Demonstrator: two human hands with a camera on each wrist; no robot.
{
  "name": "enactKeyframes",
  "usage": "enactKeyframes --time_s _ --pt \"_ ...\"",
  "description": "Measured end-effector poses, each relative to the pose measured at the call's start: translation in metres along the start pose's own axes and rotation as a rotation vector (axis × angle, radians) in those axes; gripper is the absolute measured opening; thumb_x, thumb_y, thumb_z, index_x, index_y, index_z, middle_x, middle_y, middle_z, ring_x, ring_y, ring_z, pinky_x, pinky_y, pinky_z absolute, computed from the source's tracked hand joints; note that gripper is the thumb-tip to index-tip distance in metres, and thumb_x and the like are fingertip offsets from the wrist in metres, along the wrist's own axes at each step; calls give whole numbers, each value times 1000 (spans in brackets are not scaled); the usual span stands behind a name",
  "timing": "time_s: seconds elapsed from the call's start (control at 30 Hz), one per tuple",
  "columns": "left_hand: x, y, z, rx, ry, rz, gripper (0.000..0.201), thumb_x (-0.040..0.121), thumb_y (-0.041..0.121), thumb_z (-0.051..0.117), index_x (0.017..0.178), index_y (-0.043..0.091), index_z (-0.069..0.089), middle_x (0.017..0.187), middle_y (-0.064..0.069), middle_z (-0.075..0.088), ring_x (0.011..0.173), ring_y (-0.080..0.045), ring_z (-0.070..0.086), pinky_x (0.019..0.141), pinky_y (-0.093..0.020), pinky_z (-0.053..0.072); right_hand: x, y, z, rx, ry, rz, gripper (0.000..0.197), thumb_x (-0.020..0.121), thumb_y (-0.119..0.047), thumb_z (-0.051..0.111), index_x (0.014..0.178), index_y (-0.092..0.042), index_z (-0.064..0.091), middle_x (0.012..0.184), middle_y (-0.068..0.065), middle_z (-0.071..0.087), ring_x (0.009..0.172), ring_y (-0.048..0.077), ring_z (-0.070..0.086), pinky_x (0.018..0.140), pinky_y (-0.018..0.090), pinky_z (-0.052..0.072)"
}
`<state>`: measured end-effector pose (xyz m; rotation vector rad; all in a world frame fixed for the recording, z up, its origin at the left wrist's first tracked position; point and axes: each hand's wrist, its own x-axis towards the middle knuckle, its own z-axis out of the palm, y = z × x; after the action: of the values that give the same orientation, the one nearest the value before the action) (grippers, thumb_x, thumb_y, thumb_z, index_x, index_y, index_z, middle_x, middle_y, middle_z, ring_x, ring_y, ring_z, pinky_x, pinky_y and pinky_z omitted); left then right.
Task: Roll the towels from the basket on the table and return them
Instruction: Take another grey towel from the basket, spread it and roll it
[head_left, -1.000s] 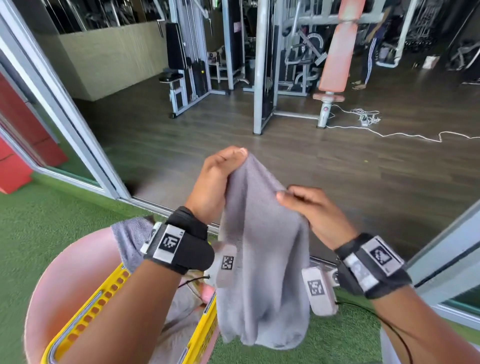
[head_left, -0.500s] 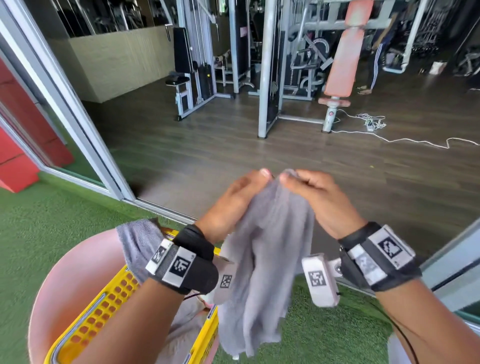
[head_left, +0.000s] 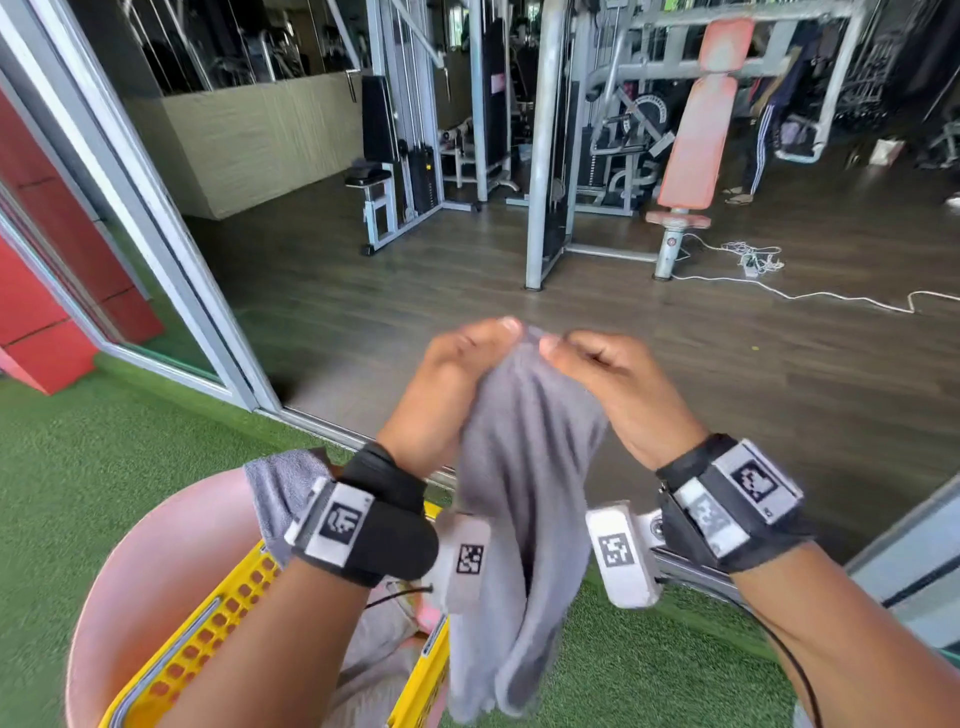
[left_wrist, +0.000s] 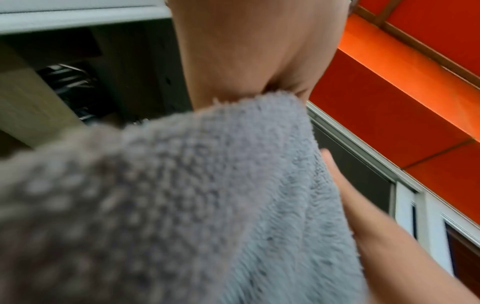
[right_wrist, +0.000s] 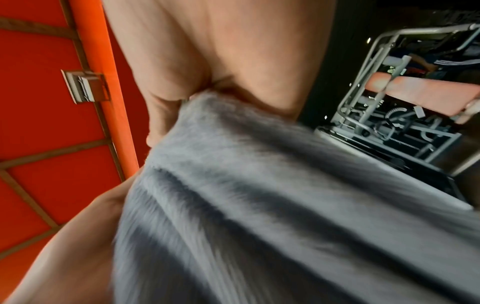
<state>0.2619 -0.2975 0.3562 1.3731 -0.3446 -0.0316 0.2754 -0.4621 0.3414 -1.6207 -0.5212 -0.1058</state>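
Observation:
A grey towel (head_left: 524, 493) hangs in the air in front of me, bunched at its top edge. My left hand (head_left: 457, 384) pinches that top edge from the left, and my right hand (head_left: 602, 379) pinches it from the right, the fingertips of both nearly touching. The towel's fluffy pile fills the left wrist view (left_wrist: 182, 205) and the right wrist view (right_wrist: 285, 205). Below my left arm stands the yellow basket (head_left: 218, 613) on a round pink table (head_left: 156, 561). Another grey towel (head_left: 280, 488) drapes over the basket's far rim, and more grey cloth (head_left: 379, 654) lies inside.
Green artificial turf (head_left: 104, 457) surrounds the table. A sliding door frame (head_left: 171, 249) opens onto a dark wooden gym floor (head_left: 727, 374) with weight machines (head_left: 550, 135), an orange bench (head_left: 696, 135) and a white cable (head_left: 810, 296). A person's legs (head_left: 753, 150) stand at the far right.
My hands have come together along the towel's top edge and dropped lower, bunching the towel between them. The view has shifted slightly.

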Motion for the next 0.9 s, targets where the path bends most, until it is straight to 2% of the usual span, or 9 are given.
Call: enactKeyframes --time_s 0.13,0.2,0.3,0.43,0.5,0.6,0.67,0.83,0.9 --pt "8 5 -24 -12 100 41 25 99 23 49 77 11 47 77 -10 43 75 -21 41 72 -36 36 -19 17 5 -14 -120 167 57 79 -52 69 68 3 58 72 -3 48 70 9 45 65 27 35" --pt "2 -6 -18 41 10 -54 33 98 29 49 90 -2 53 89 -16 55 86 -22 49 82 -40 40 -9 3 3 12 -30 84 34 85 -36 65 62 -12 59 63 -11 50 60 3 47 60 23 39" --pt "-6 -12 -5 49 -133 -117 42 101 22 43 116 -17 52 116 -33 58 102 -32 55 91 -41 45 10 -12 5 63 62 14 26 91 -26 62 82 -4 71 78 -8 67 76 4 59 74 22 45" --pt "2 6 -22 -70 35 15 23 98 15 46 92 -5 55 81 -15 59 74 -20 56 68 -27 48 -12 21 13 39 -89 142 67 78 -60 67 92 5 67 93 0 58 88 13 51 80 33 38" --pt "2 1 -29 -91 73 10 22 99 18 47 90 0 52 80 -13 53 73 -18 51 69 -29 44 -20 26 11 -13 -169 201 78 74 -66 68 89 11 62 89 3 53 86 15 47 78 37 37" --pt "-7 -15 -19 3 -109 -105 38 100 27 45 105 -10 57 108 -20 62 100 -27 59 90 -38 45 -3 0 2 44 -115 78 39 86 -41 62 87 -3 72 90 3 61 87 12 54 83 31 44" --pt "-11 -18 -11 57 -195 -105 38 102 21 42 114 -10 58 116 -23 63 106 -32 60 93 -38 48 8 -12 1 62 -88 13 37 90 -34 57 91 1 70 90 7 66 87 14 59 85 31 46" --pt "-2 -6 -25 -108 109 39 23 99 20 49 83 7 59 79 -12 56 75 -20 51 72 -35 40 -17 23 16 38 -192 126 73 81 -58 66 95 13 55 92 3 46 89 16 40 80 38 31" --pt "-5 -9 -23 -1 76 -7 26 99 26 48 81 14 63 78 -4 61 76 -15 55 75 -33 42 -17 18 13 77 -190 99 61 85 -48 66 90 11 56 90 3 48 88 14 41 80 35 33"
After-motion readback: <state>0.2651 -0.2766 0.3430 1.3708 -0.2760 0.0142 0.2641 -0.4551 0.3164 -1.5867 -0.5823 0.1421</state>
